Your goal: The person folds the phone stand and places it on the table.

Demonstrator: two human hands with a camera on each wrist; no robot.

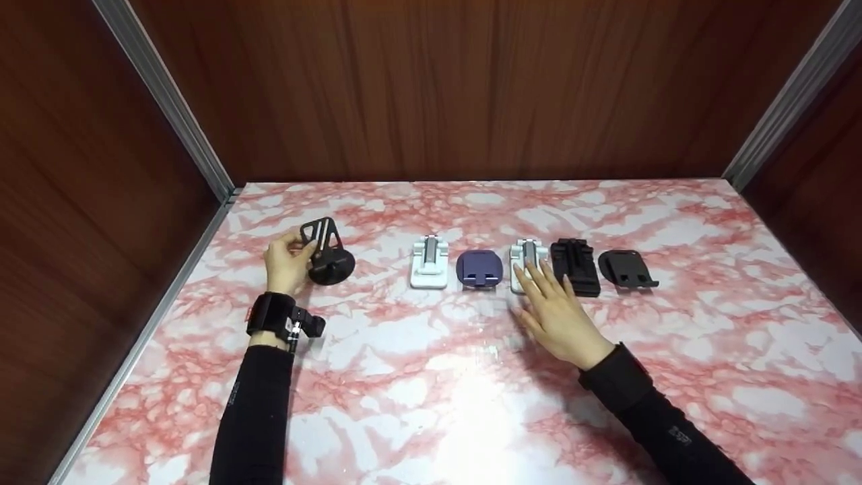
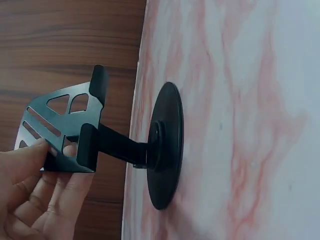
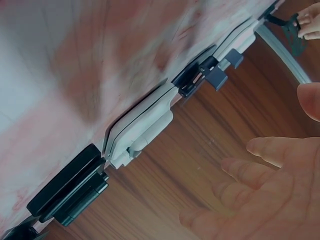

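Note:
My left hand (image 1: pixel 288 263) pinches the edge of a black phone stand (image 1: pixel 333 271) on the left side of the table. In the left wrist view, its slotted plate (image 2: pixel 70 120) is unfolded on a short arm above a round base (image 2: pixel 167 145), with the thumb on the plate's front and fingers behind. My right hand (image 1: pixel 560 316), fingers spread and holding nothing, hovers by a folded white phone stand (image 1: pixel 518 250), partly covering it. Right of that lies a folded black phone stand (image 1: pixel 576 269); the right wrist view shows the open palm (image 3: pixel 270 185) apart from the stands.
In the same row lie another white phone stand (image 1: pixel 429 277), a folded purple stand (image 1: pixel 479 267) with a round base, and a dark grey stand (image 1: pixel 627 267) at the right end. The pink-and-white marbled table (image 1: pixel 404 377) is bounded by brown wood-grain panels (image 1: pixel 471 94).

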